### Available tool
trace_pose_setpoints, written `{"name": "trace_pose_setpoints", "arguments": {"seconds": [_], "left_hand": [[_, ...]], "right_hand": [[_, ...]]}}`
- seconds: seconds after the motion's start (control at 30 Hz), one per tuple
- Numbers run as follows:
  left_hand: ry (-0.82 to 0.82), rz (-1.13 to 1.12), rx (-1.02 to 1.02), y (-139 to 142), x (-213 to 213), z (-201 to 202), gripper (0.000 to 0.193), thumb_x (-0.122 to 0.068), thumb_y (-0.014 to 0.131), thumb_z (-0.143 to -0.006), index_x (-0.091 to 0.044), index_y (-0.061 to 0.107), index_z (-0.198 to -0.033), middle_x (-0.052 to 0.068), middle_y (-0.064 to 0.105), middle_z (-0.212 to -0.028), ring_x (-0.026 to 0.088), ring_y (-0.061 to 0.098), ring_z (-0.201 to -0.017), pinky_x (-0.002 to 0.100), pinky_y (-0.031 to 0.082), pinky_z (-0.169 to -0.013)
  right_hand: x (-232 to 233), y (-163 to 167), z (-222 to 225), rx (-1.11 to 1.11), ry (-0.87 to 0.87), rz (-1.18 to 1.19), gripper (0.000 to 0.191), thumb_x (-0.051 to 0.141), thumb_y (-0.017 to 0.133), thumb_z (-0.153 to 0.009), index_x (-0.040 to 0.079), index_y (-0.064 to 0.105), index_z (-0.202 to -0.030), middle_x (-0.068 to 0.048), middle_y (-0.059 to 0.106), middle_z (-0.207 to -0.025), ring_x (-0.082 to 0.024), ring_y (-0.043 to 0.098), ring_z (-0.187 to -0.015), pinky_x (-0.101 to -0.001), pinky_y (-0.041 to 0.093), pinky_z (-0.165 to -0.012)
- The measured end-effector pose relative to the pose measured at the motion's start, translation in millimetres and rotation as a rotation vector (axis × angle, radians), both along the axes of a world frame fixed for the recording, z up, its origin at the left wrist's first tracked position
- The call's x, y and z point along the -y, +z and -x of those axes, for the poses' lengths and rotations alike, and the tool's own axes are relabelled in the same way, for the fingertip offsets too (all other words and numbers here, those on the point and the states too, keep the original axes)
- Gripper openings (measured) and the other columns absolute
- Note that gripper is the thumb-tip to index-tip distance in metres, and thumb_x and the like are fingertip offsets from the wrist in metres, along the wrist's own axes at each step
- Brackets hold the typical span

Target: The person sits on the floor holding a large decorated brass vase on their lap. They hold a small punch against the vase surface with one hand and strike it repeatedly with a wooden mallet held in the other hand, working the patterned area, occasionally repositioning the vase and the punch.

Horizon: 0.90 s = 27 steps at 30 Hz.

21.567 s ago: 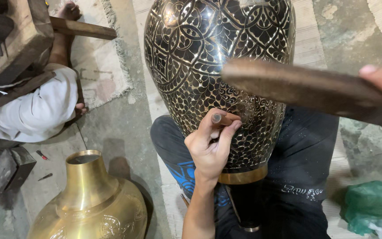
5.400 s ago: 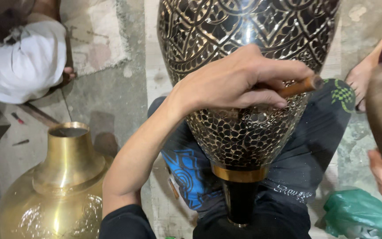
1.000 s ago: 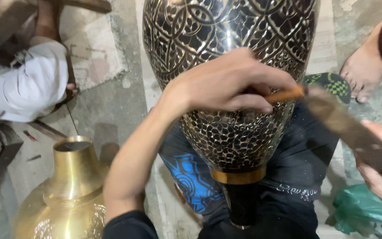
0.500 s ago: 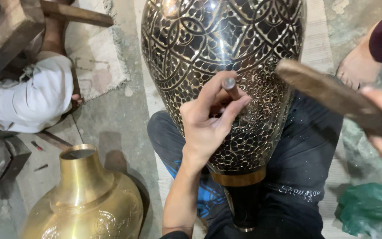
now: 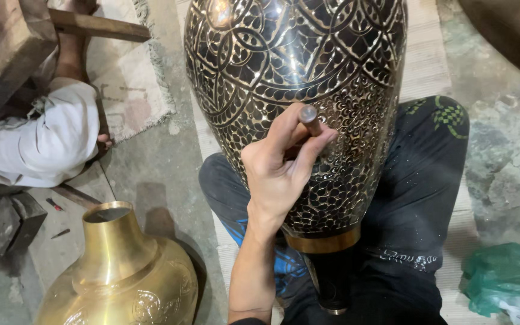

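A plain brass vase [image 5: 115,271] is seen nearest, lower left. Beyond it, a short metal punch [image 5: 310,119] is held in the left hand [image 5: 281,165], its grip closed around it, tip pointing down-right against the black engraved vase [image 5: 296,72], whose long axis runs away from the lap.

I work in a metal-engraving workshop: beside my engraved vase [image 5: 296,78] stand a brass vase [image 5: 118,271] and wooden bench [image 5: 7,48].

The right hand is out of view. The engraved vase [image 5: 296,78] is cut off by the top edge. The chisel's [image 5: 311,120] tip hides behind the left hand [image 5: 281,171]. The brass vase's [image 5: 118,277] base runs off the bottom edge.
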State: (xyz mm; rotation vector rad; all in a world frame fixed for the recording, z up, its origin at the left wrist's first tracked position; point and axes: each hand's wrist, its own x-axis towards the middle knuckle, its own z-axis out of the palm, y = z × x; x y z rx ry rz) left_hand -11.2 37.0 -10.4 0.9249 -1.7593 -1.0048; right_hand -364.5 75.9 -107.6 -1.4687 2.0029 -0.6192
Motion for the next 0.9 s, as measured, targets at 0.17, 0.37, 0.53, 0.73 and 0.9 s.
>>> {"name": "trace_pose_setpoints", "arguments": {"seconds": [0.17, 0.37, 0.53, 0.73, 0.9], "left_hand": [[-0.042, -0.019, 0.004, 0, 1, -2, 0.041, 0.009, 0.069, -0.099, 0.000, 0.057, -0.138, 0.008, 0.077, -0.098, 0.014, 0.080, -0.097, 0.022, 0.064, -0.082], [-0.028, 0.000, 0.049, 1, 1, -2, 0.041, 0.007, 0.071, -0.099, -0.003, 0.059, -0.137, 0.007, 0.079, -0.098, 0.011, 0.080, -0.090, 0.021, 0.064, -0.078], [-0.032, -0.008, 0.059, 6, 1, -1, 0.040, 0.006, 0.071, -0.098, -0.003, 0.060, -0.136, 0.007, 0.079, -0.095, 0.009, 0.079, -0.087, 0.021, 0.064, -0.078], [-0.011, 0.003, 0.085, 9, 1, 0, 0.038, 0.004, 0.073, -0.097, -0.004, 0.063, -0.133, 0.006, 0.079, -0.097, 0.008, 0.079, -0.087, 0.021, 0.063, -0.078], [-0.015, -0.015, 0.071, 11, 2, 0, 0.042, 0.004, 0.074, -0.095, -0.004, 0.062, -0.135, 0.007, 0.079, -0.095, 0.008, 0.078, -0.085, 0.022, 0.062, -0.075]], "right_hand": [[-15, 1, 3, 0.013, -0.031, -0.019, 0.077, -0.007, 0.068, -0.085, 0.006, 0.048, -0.158, -0.017, 0.067, -0.098, -0.024, 0.066, -0.078, -0.0335, 0.053, -0.068], [-26, -8, 12, 0.019, -0.048, -0.030, 0.076, -0.007, 0.068, -0.086, 0.006, 0.048, -0.158, -0.017, 0.067, -0.099, -0.024, 0.066, -0.078, -0.0334, 0.053, -0.069], [-31, -13, 16, 0.018, -0.057, -0.036, 0.076, -0.007, 0.068, -0.086, 0.006, 0.048, -0.158, -0.017, 0.067, -0.100, -0.024, 0.066, -0.079, -0.0333, 0.053, -0.070], [-33, -14, 17, 0.015, -0.058, -0.036, 0.075, -0.007, 0.067, -0.087, 0.006, 0.048, -0.158, -0.017, 0.067, -0.101, -0.024, 0.066, -0.080, -0.0333, 0.053, -0.071], [-32, -15, 18, 0.017, -0.062, -0.034, 0.074, -0.006, 0.067, -0.087, 0.005, 0.048, -0.158, -0.017, 0.067, -0.101, -0.024, 0.066, -0.080, -0.0332, 0.053, -0.071]]}}
